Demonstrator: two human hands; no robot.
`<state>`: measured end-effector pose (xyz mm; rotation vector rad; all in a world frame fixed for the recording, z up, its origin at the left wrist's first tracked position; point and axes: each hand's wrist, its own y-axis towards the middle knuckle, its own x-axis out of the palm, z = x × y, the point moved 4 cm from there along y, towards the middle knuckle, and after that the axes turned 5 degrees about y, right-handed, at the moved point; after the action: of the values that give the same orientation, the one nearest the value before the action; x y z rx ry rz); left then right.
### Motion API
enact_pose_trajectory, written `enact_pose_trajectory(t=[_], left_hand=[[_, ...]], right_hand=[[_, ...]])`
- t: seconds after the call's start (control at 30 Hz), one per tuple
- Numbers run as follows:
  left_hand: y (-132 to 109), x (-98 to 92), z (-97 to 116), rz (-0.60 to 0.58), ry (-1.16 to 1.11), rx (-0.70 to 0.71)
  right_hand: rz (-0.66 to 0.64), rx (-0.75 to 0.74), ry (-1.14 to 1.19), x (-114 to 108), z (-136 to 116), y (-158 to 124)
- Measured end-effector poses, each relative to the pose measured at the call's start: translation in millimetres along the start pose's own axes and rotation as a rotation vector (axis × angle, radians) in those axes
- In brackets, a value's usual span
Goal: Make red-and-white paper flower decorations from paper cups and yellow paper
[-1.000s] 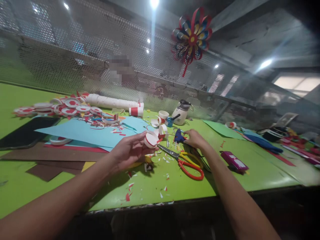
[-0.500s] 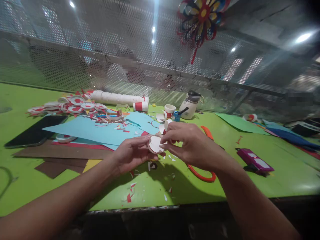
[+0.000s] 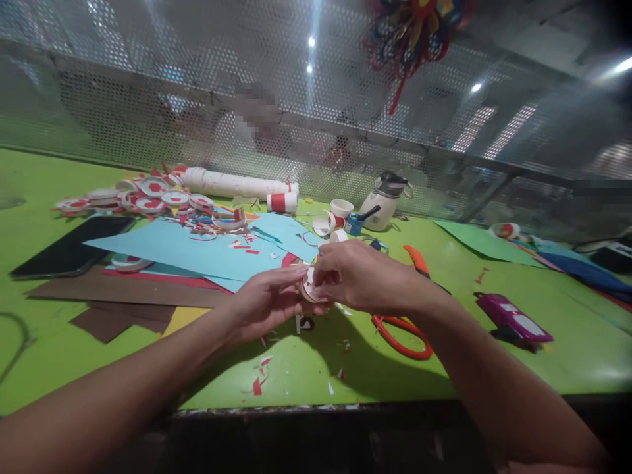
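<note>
Both my hands meet over the middle of the green table (image 3: 306,368). My left hand (image 3: 266,299) pinches a small round white paper piece with red trim (image 3: 309,290) from the left. My right hand (image 3: 360,276) closes its fingers over the same piece from the right and covers most of it. Red-handled scissors (image 3: 399,332) lie on the table just under and right of my right wrist. Small red and white paper scraps (image 3: 261,378) lie scattered below my hands.
A light blue sheet (image 3: 197,253) lies over brown and red sheets at left, beside a black phone (image 3: 69,247). Several red-white discs (image 3: 143,197), a white tube (image 3: 237,184), a glue jar (image 3: 382,210), small cups and a purple object (image 3: 513,320) surround them. A mesh screen stands behind.
My right hand came back from the small items beyond the scissors and closed on the round piece in my left hand. The view tilted down slightly.
</note>
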<state>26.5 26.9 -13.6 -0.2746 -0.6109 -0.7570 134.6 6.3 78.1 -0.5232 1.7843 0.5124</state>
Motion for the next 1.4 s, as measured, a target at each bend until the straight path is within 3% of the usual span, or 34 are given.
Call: enact_pose_trajectory(t=[0.3,0.47,0.7,1.07,1.4], left_hand=[[-0.2,-0.2,0.7,0.076,-0.057,-0.029],[-0.5,1.4,1.0,0.078,-0.063,-0.032],[0.3,-1.0,-1.2,0.048,-0.073,-0.05],[-0.3,0.2,-1.0,0.067,-0.088,-0.055],[-0.5,2.5,0.8,0.037,-0.093,-0.048]], right_hand=[[0.093,-0.039,0.063,-3.8,4.0,-7.6],[0.202,-0.024,0.104,-7.8,7.9,-12.3],[0.257,0.018,0.159,-10.3,8.2,-16.0],[0.283,-0.089,0.211,-3.3,14.4,-12.6],[0.469,-0.032,0.358,-13.1,23.4,-16.9]])
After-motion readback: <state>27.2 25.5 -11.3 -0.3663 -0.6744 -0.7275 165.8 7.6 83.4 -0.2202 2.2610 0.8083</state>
